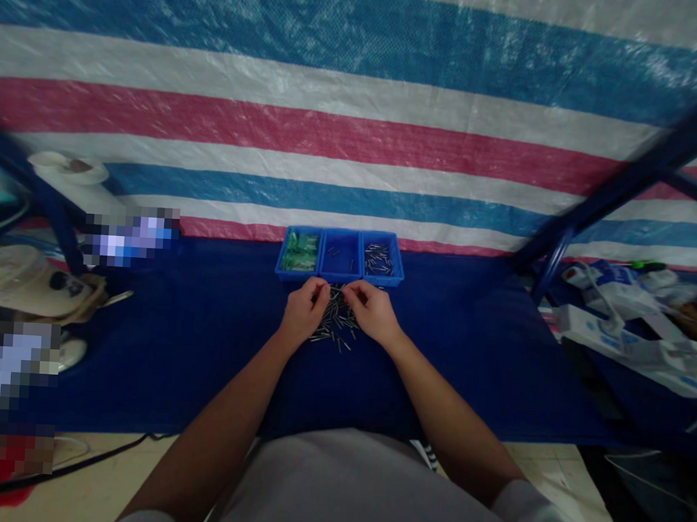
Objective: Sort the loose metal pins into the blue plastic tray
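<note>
My left hand [306, 310] and my right hand [373, 310] are close together over a loose pile of thin metal pins [337, 323] on the dark blue surface. Fingers and thumb are pinched on each hand. A slim, light metal pin [336, 290] spans the small gap between the fingertips, too small to make out in detail. Just beyond the hands stands a blue three-part tray [339, 278]. Its left compartment holds small green packets [300, 252], the middle one a few pins, and the right one many dark pins [378, 257].
Striped plastic sheeting [356, 135] hangs behind the blue table [190, 338]. Slanted blue metal posts [613, 183] rise at both sides. A white power strip [632, 349] and clutter lie at the right; a white cylindrical container [75, 181] and a mouse [72, 353] are at the left.
</note>
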`<action>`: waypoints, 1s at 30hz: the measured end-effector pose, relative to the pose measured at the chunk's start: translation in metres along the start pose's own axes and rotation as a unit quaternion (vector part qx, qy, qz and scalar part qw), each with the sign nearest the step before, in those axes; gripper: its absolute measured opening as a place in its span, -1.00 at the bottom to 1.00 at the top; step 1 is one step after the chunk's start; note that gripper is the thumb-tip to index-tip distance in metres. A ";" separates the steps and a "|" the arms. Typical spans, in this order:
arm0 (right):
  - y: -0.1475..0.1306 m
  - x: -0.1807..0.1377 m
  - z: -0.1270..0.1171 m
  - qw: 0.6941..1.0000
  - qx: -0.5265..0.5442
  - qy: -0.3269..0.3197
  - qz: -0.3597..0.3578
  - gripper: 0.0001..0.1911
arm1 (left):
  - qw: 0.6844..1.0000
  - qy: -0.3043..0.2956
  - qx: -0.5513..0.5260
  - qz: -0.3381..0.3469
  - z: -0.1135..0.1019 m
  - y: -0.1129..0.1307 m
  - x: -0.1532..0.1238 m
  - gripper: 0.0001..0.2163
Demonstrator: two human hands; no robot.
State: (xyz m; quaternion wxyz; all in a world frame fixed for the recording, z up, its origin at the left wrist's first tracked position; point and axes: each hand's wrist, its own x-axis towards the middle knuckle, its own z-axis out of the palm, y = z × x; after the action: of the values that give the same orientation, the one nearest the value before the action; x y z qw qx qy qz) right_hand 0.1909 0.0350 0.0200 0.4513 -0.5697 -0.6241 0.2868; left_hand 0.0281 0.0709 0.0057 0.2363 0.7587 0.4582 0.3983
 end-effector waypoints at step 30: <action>0.001 0.000 0.009 0.996 0.064 0.056 0.034 -0.81 | 1.000 -0.014 -0.007 -0.011 0.002 -0.002 0.000 -0.72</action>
State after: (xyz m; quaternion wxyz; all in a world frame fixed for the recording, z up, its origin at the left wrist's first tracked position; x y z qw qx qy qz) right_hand 0.1831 0.0366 0.0156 0.5114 -0.5758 -0.5579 0.3092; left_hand 0.0284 0.0723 0.0032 0.2523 0.7573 0.4602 0.3887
